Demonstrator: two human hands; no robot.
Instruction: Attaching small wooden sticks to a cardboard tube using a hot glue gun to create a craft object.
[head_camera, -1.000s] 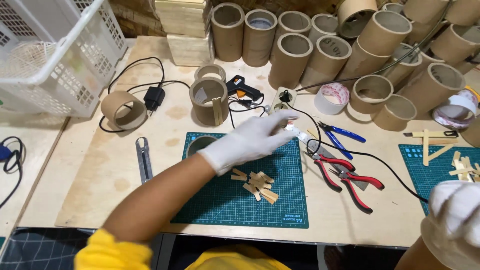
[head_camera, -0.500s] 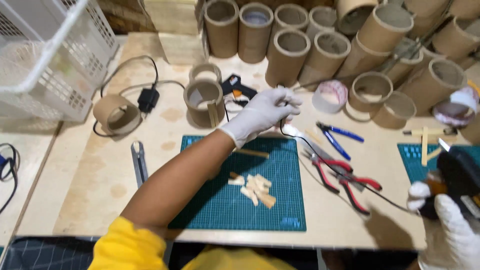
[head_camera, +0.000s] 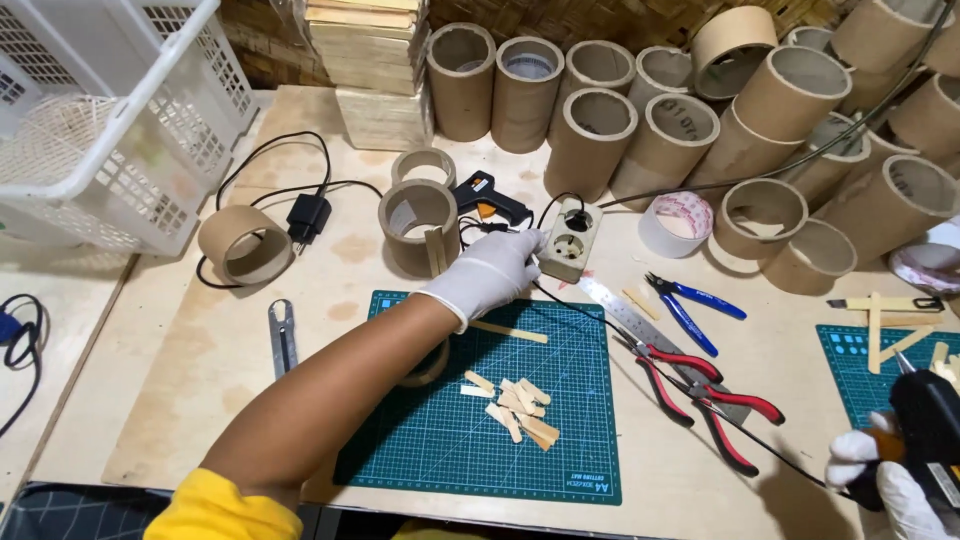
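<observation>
Head view: a pale wooden table (head_camera: 200, 360) fills the frame, with a white plastic basket (head_camera: 110, 120) at its far left corner. Cardboard tubes (head_camera: 590, 130) stand in rows along the back edge. A green cutting mat (head_camera: 440, 450) lies at centre front, a heap of short wood sticks (head_camera: 515, 405) on it.

Left hand (head_camera: 490, 275), in a white glove, reaches out past the far edge of the mat. Its fingertips touch the near end of a beige socket block (head_camera: 570, 238) that lies just to the right of it; the fingers curl loosely against the block. Whether they grip it cannot be told. A black cord runs from the block under the hand.

Right hand (head_camera: 885, 485), also gloved, sits at the lower right corner, well apart from the socket block. It is clenched around a black glue gun (head_camera: 930, 435).

Between the two hands: red-handled pliers (head_camera: 700, 395), a steel ruler (head_camera: 650, 335), blue-handled cutters (head_camera: 690, 305). A second glue gun (head_camera: 485, 195) lies just behind the left hand, beside a short cardboard ring (head_camera: 415, 225).
</observation>
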